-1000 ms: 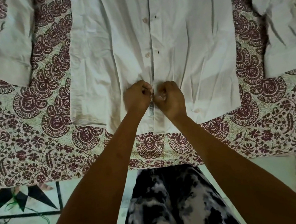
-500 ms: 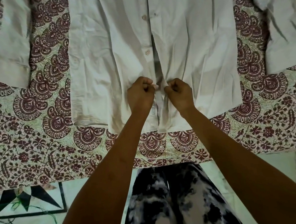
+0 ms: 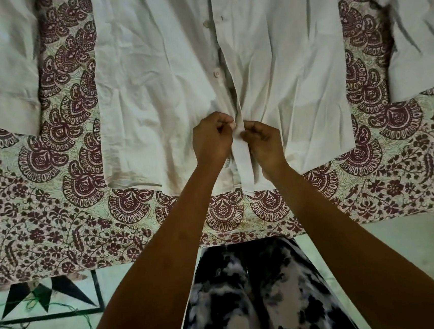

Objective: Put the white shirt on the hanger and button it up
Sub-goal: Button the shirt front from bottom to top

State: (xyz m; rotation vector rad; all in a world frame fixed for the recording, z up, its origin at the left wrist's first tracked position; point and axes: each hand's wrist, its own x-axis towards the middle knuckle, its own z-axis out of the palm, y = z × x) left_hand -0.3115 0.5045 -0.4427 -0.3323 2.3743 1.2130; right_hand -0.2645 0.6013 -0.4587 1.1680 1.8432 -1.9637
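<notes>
White shirt (image 3: pixel 155 90) lies flat, front up, on a patterned bedspread (image 3: pixel 57 219), hem nearest the person. Left hand (image 3: pixel 212 138) has fingers curled, pinching the button-side placket edge just above the hem. Right hand (image 3: pixel 263 144), touching-close beside it, pinches the overlapping buttonhole-side placket (image 3: pixel 243 159). Two buttons (image 3: pixel 216 73) visible further up from the hands, both undone. Sleeves spread well out to either side of the hands. Hanger can't be made out.
</notes>
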